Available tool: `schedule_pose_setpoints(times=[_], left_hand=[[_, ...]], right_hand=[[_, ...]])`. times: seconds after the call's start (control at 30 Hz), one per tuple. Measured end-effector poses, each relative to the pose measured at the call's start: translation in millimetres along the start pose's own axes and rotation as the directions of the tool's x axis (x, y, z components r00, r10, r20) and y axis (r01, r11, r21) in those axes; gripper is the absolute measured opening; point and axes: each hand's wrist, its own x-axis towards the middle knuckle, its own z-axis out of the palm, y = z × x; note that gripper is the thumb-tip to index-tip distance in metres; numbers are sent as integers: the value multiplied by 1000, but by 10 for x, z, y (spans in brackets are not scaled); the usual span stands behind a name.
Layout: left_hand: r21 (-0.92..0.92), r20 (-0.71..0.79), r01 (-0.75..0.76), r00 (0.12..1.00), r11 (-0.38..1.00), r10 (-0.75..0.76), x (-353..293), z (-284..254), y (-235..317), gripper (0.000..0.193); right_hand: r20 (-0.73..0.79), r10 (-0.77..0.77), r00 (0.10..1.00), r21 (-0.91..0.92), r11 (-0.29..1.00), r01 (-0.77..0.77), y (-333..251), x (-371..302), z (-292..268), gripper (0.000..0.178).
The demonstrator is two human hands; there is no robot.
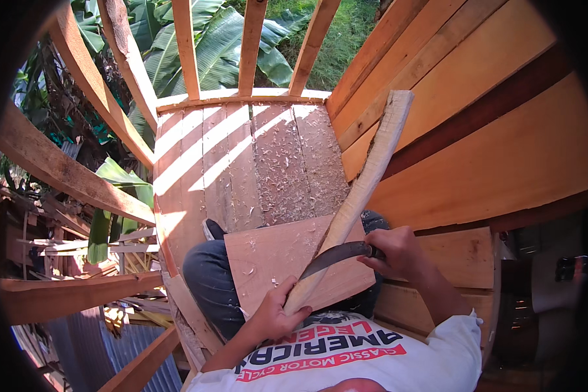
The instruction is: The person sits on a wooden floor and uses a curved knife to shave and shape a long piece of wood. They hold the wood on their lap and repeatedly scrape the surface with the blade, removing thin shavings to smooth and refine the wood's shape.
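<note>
We had the long pale stick [362, 189] in hand, and it ran a long way: its near end was clamped in our left hand [276, 317], fingers wrapped closed around it just above our lap, and its far end leaned up against the plank wall [477, 98] on the right. Our right hand [398, 251] was closed tight on the handle of the curved knife [336, 256], whose dark blade lay across the stick a little above the left hand, edge against the wood.

Under the stick sat a flat board [268, 261], resting on our knees as a work surface, with small curls of wood scattered over it. Beyond its far edge, the plank floor [202, 163] carried a thick drift of shavings [294, 163], heaviest toward the right-hand side near the wall, so we judged that a good deal of paring was already behind us.

How far along? The stick showed clean, pale, shaved faces over much of its length, yet a rough, darker strip clung to its upper stretch near the wall end, and its outline looked uneven there. We reckoned the lower part was mostly dressed and the top portion was left to do. Whether the underside was trimmed, we could not tell; it faced away from us. Past the floor's far edge stood slanted railing slats [248, 46] with broad green leaves [228, 39] behind them.
</note>
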Motion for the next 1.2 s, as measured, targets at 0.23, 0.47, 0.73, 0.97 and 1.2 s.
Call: schedule_pose_setpoints(times=[0.23,0.47,0.73,0.97,1.2], left_hand=[[-61,-153,24,988,998,-33,-20,10,-196,42],[30,-189,-44,981,999,49,47,-32,84,35],[187,-160,-90,980,978,120,52,9,65,29],[178,-126,-58,989,982,81,83,-9,113,29],[200,-100,-60,992,978,82,75,-21,-3,30]], right_hand=[[-191,421,887,186,902,-388,11,-112,12,20],[-232,281,931,215,949,-232,-1,-124,-13,23],[-251,281,926,66,960,-273,82,-42,-134,26],[-213,424,880,182,902,-391,99,-209,-26,24],[-275,550,788,273,831,-485,236,-220,1,24]])
